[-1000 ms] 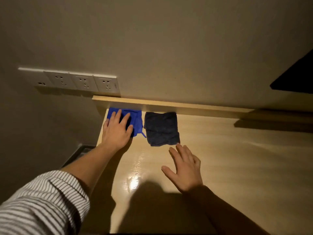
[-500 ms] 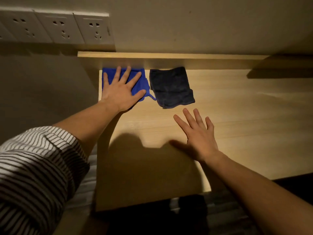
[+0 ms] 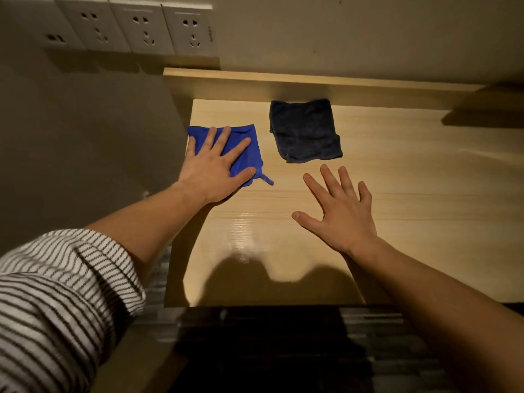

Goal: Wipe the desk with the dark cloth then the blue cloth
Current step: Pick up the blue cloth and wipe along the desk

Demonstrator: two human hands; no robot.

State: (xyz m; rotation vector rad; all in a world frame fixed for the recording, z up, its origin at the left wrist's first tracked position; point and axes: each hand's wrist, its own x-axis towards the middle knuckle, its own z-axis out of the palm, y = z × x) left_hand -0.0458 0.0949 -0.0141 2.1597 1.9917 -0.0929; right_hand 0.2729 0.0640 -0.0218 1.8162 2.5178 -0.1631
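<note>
A blue cloth (image 3: 247,154) lies near the left edge of the light wooden desk (image 3: 397,194). My left hand (image 3: 215,165) presses flat on it with straight, spread fingers and covers its left half. A dark cloth (image 3: 304,130) lies flat to the right of the blue one, close to the raised back ledge, untouched. My right hand (image 3: 340,211) is spread open over bare desk just in front of the dark cloth; its fingertips stop short of the cloth's front edge.
A raised wooden ledge (image 3: 312,80) runs along the back of the desk under the wall. White wall sockets (image 3: 141,26) sit at the upper left. The desk's left edge drops to the floor. Dark floor (image 3: 269,350) lies below the front edge.
My left hand has slid the blue cloth toward me, away from the back ledge. The dark cloth has stayed in place. The camera view has shifted.
</note>
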